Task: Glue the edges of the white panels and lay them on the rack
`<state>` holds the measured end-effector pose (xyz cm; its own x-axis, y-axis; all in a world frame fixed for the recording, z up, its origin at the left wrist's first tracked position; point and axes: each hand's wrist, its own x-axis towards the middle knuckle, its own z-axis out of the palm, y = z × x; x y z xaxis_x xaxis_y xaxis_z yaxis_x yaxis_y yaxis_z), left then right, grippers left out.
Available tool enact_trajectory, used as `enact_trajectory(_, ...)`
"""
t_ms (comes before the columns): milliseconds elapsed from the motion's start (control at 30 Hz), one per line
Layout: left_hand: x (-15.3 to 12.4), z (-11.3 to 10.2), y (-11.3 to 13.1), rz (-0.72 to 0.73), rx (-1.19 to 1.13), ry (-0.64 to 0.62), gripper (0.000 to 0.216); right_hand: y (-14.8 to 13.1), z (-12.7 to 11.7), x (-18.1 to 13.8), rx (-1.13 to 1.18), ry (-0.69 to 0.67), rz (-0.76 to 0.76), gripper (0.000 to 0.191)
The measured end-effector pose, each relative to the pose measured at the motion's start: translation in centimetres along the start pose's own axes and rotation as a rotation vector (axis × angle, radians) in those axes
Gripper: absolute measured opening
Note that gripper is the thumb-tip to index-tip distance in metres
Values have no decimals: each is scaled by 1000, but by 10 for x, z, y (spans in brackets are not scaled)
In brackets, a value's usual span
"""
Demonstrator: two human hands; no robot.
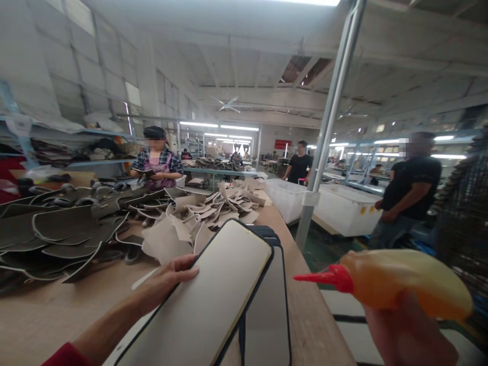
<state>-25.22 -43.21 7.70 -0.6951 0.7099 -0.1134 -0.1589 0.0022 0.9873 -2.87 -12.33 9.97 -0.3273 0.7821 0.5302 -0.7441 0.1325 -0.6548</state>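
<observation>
Left hand (173,278) grips the pale panel (213,290) at 6 o'clock by its 10 o'clock edge; looks light, stiffish, so edges work. Right hand (409,325) is wrapped round the squeeze bottle (404,277) at 4 o'clock, probably squishy, best held mid-belly.

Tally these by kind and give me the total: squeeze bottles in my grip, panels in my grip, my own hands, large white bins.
Squeeze bottle in your right hand: 1
Dark-edged panel in your left hand: 1
Your own hands: 2
Large white bins, left bin and right bin: 2
Total: 6
</observation>
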Motion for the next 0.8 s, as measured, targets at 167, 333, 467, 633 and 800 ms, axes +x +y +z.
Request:
enact_trajectory(167, -15, 13, 12, -54, 88, -128, 49, -4, 3, 20, 25, 37, 25, 57)
enact_trajectory(333, -22, 24, 23, -110, 164, -250, 51, -7, 1, 31, 47, -77, 67, 57)
enact_trajectory(467, -26, 34, 34, -122, 229, -264, 51, -9, -8, 37, 7, -223, 159, 52)
enact_trajectory(633, -28, 46, 49, -167, 331, -377, 51, -7, -8, 45, 20, -329, 240, 56)
enact_trajectory(800, -26, 50, 53, -162, 420, -459, 44, -5, -7, 46, 20, -424, 267, 43)
